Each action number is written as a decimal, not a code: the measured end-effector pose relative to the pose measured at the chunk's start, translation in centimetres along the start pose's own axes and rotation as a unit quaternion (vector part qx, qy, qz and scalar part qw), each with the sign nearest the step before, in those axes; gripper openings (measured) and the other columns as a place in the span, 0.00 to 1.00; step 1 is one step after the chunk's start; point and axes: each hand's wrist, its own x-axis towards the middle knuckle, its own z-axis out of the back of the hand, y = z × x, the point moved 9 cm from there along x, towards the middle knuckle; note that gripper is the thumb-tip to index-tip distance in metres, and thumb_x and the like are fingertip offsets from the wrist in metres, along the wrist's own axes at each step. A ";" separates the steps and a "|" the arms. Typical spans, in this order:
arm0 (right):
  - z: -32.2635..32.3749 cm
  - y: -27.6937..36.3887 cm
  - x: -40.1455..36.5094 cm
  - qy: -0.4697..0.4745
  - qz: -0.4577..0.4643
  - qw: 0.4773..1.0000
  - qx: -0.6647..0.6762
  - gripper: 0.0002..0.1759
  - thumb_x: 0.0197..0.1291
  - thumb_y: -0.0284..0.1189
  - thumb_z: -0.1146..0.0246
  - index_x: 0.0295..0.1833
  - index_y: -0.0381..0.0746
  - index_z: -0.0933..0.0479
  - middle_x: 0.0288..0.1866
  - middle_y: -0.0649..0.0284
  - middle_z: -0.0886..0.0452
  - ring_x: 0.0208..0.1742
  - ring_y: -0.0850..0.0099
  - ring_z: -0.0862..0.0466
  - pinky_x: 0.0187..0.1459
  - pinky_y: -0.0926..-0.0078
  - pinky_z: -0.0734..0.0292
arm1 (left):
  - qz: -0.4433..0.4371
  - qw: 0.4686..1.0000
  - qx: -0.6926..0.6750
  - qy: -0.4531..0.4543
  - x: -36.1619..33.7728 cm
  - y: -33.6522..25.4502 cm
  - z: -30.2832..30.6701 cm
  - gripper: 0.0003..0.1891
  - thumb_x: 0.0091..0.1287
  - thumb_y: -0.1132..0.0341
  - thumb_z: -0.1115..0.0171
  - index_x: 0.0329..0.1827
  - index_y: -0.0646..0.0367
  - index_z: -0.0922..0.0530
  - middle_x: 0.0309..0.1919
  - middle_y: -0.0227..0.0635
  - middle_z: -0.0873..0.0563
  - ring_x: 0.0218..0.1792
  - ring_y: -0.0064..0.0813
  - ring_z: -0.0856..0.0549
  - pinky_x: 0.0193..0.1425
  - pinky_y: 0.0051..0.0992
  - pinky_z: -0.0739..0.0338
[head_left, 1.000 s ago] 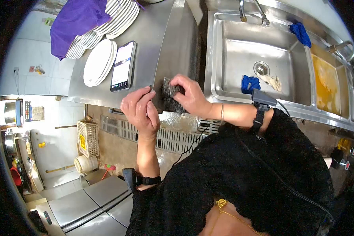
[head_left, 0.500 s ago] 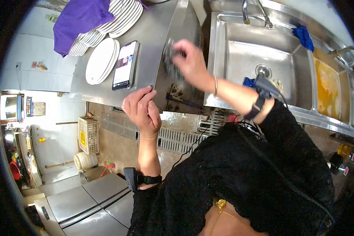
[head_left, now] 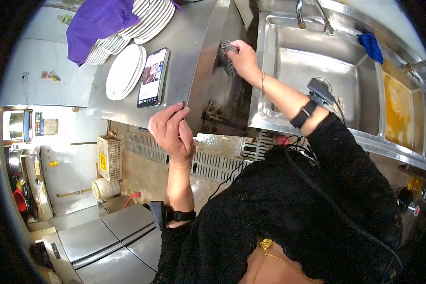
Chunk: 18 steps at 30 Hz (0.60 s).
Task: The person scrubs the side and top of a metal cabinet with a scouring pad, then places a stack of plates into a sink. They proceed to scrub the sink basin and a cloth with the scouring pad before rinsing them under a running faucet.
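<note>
The right hand (head_left: 245,57) is stretched out to the upper middle of the frame, its fingers (head_left: 235,46) curled tightly around a dark, wiry scouring pad (head_left: 225,53) and pressing it flat against the grimy side panel (head_left: 217,92) of the steel desk (head_left: 189,42). The pad sits high on that panel, just below the desk's top edge and just beside the rim of the sink (head_left: 317,61) on the right. The left hand (head_left: 171,130) is at centre left, with its fingers (head_left: 175,113) pressed together and hooked over the near corner of the desk, gripping the edge. Both wrists wear a black strap with a small device, the right one (head_left: 312,102) with a cable leading back toward the black sleeve.

On the desk top a phone (head_left: 152,78) lies with its screen lit, just beside a stack of white plates (head_left: 123,73). More plates (head_left: 151,19) fan out in the upper left, partly covered by a purple cloth (head_left: 94,23). A faucet (head_left: 300,9) stands above the sink, and a blue cloth (head_left: 370,45) lies on its far rim. The second basin (head_left: 397,109) at the right holds cloudy yellow-orange liquid. Below the desk a floor grate (head_left: 208,161) runs along the wet floor, with a pale plastic basket (head_left: 108,158) to its left.
</note>
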 end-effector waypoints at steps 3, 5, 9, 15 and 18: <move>-0.5 -1.9 -0.5 -0.019 0.007 0.999 -0.039 0.12 0.52 0.24 0.38 0.44 0.33 0.24 0.35 0.50 0.19 0.39 0.60 0.18 0.41 0.68 0.26 | -0.004 1.000 -0.017 0.002 -0.1 0.1 0.2 0.12 0.65 0.68 0.55 0.40 0.59 0.21 0.42 0.39 0.17 0.44 0.37 0.21 0.53 0.34 0.34; -0.9 -2.6 -3.3 -0.028 0.032 0.999 -0.012 0.12 0.51 0.23 0.39 0.44 0.34 0.25 0.39 0.48 0.20 0.41 0.56 0.19 0.44 0.67 0.26 | 0.002 1.000 -0.019 -0.001 -0.3 0.2 0.3 0.13 0.65 0.67 0.55 0.40 0.59 0.21 0.42 0.39 0.17 0.44 0.37 0.21 0.53 0.34 0.34; -2.1 -4.7 -11.9 0.138 -0.006 0.989 -0.056 0.12 0.46 0.21 0.38 0.40 0.34 0.25 0.40 0.45 0.21 0.44 0.47 0.21 0.46 0.57 0.27 | 0.003 1.000 0.001 0.022 -0.3 0.1 -0.1 0.18 0.67 0.61 0.60 0.40 0.61 0.21 0.44 0.42 0.18 0.46 0.38 0.22 0.54 0.34 0.34; -2.1 -6.7 -7.8 0.103 -0.010 0.990 -0.099 0.11 0.46 0.21 0.37 0.39 0.34 0.24 0.39 0.46 0.20 0.45 0.48 0.21 0.47 0.58 0.26 | 0.029 0.992 0.120 0.015 1.8 3.0 2.9 0.26 0.74 0.54 0.68 0.44 0.57 0.19 0.54 0.44 0.24 0.57 0.42 0.29 0.65 0.40 0.42; -2.4 -7.8 -5.2 0.126 -0.043 0.981 -0.144 0.12 0.47 0.23 0.36 0.41 0.34 0.23 0.40 0.47 0.19 0.46 0.50 0.20 0.48 0.59 0.26 | 0.069 0.989 0.129 0.037 3.8 6.6 4.4 0.23 0.74 0.57 0.65 0.45 0.53 0.17 0.60 0.38 0.28 0.65 0.41 0.37 0.70 0.44 0.51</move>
